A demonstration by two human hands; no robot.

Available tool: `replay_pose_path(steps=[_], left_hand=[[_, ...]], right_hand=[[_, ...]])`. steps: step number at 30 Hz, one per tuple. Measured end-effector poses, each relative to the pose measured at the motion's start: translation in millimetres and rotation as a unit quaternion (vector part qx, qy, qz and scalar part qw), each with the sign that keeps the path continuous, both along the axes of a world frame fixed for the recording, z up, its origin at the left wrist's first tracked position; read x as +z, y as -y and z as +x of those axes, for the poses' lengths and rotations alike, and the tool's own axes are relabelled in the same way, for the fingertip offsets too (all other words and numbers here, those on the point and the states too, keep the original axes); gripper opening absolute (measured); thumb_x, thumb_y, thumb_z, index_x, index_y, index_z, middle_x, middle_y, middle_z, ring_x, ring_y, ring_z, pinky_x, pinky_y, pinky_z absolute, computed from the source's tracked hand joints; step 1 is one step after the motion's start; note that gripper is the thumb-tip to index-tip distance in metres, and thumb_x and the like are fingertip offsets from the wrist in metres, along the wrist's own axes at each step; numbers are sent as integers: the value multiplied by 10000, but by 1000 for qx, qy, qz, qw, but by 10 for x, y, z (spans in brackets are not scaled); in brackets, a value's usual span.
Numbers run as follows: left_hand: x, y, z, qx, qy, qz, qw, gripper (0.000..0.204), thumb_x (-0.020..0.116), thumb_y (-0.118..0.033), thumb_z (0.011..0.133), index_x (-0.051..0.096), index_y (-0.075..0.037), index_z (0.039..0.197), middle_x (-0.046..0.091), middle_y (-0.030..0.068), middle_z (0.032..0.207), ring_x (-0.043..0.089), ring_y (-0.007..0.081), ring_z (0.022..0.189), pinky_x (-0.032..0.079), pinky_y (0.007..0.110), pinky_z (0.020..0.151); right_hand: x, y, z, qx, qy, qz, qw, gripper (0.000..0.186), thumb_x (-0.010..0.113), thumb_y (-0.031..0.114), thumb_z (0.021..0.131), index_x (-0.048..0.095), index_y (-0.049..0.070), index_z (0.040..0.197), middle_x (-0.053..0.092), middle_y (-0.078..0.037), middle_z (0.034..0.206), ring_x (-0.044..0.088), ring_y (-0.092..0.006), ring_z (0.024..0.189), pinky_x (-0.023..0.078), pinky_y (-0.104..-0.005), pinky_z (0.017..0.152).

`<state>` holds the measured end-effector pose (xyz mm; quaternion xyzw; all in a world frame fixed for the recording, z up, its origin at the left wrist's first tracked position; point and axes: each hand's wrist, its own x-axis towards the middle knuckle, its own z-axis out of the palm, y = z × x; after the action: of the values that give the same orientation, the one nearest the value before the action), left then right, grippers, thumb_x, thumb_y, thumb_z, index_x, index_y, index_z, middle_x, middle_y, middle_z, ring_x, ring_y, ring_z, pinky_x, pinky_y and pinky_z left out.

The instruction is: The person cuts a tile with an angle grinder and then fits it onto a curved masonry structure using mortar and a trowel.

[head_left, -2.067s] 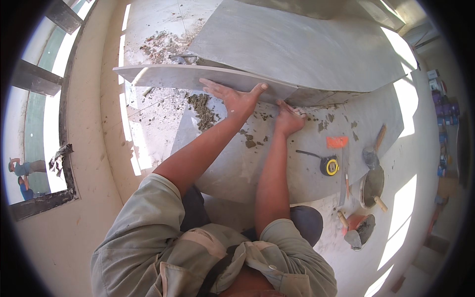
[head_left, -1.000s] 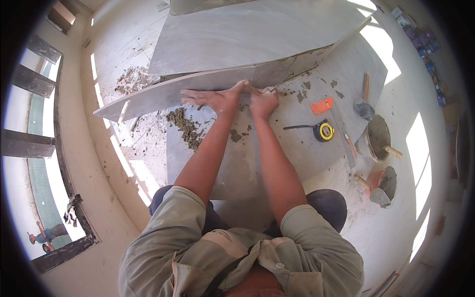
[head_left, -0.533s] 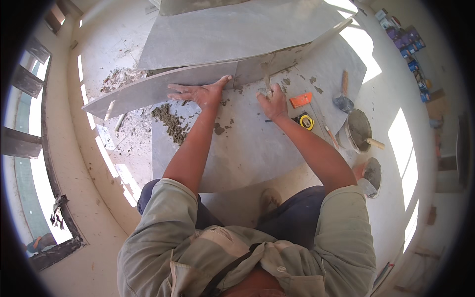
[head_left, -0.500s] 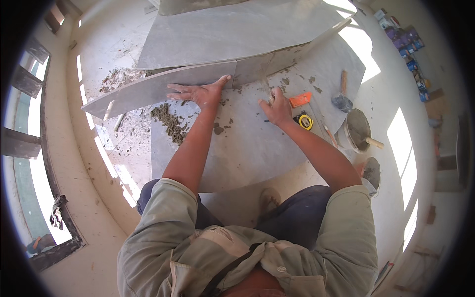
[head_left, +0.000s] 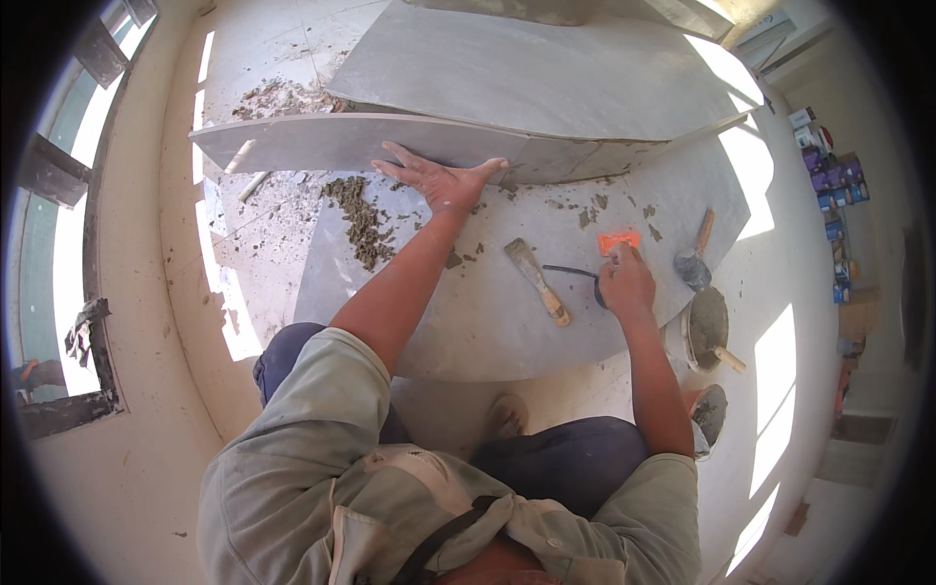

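My left hand (head_left: 436, 182) is spread, its palm and fingers pressed against the face of a long grey tile strip (head_left: 322, 139) standing on edge. My right hand (head_left: 627, 280) is closed, its fingertips at the near edge of a flat orange piece (head_left: 618, 240) whose exact kind I cannot make out. A dark thin rod (head_left: 568, 269) reaches toward that hand from the left. Between my hands lies a putty knife (head_left: 537, 281) with a worn wooden handle and a mortar-smeared blade, touched by neither. The tape measure is hidden by my right hand.
Crumbled mortar (head_left: 359, 222) lies left of my left forearm. At right are a mallet (head_left: 693, 265), a mortar bucket (head_left: 704, 329) with a handle sticking out, and a second container (head_left: 708, 414). A large grey slab (head_left: 507, 73) extends behind the strip. Colourful boxes (head_left: 835, 180) line the far-right wall.
My right hand has let go of the putty knife, now lying on the slab, and moved right to the orange piece. My left hand stays against the strip. The whole view has shifted.
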<state>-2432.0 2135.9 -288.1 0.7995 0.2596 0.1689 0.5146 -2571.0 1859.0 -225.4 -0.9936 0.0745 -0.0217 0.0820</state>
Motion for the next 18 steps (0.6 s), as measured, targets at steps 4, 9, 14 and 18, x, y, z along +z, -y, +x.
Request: replay_pose_path(steps=[4, 9, 14, 18], left_hand=[[47, -23, -26, 15, 3, -16, 1000, 1813, 955, -683, 448, -342, 32, 1493, -273, 344, 1567, -98, 507, 1516, 150, 520, 1269], [55, 12, -36, 10, 9, -14, 1000, 1815, 975, -652, 419, -300, 13, 1526, -292, 383, 1541, -115, 556, 1501, 229, 548, 1240], [73, 14, -25, 29, 7, 5, 1000, 1838, 1016, -579, 387, -328, -82, 1538, -285, 394, 1539, -71, 558, 1506, 299, 568, 1206], [98, 16, -25, 9, -13, -9, 1000, 1822, 997, -615, 399, -295, -28, 1541, -301, 395, 1534, -135, 564, 1496, 244, 554, 1231]], right_hand=[[19, 1231, -18, -165, -155, -143, 963, 421, 736, 274, 814, 661, 2, 1126, 713, -233, 1126, 700, -393, 1041, 552, -502, 886], [-531, 2068, -438, -146, -199, 2, 969, 297, 834, 164, 689, 685, -10, 878, 716, -205, 842, 708, -336, 812, 549, -409, 735], [-665, 2022, -389, -107, -145, 7, 984, 305, 864, 158, 680, 657, -19, 818, 670, -168, 721, 675, -334, 705, 526, -420, 656], [-414, 2057, -423, -64, -137, -11, 988, 282, 807, 154, 755, 621, -30, 861, 643, -178, 779, 648, -356, 771, 512, -411, 718]])
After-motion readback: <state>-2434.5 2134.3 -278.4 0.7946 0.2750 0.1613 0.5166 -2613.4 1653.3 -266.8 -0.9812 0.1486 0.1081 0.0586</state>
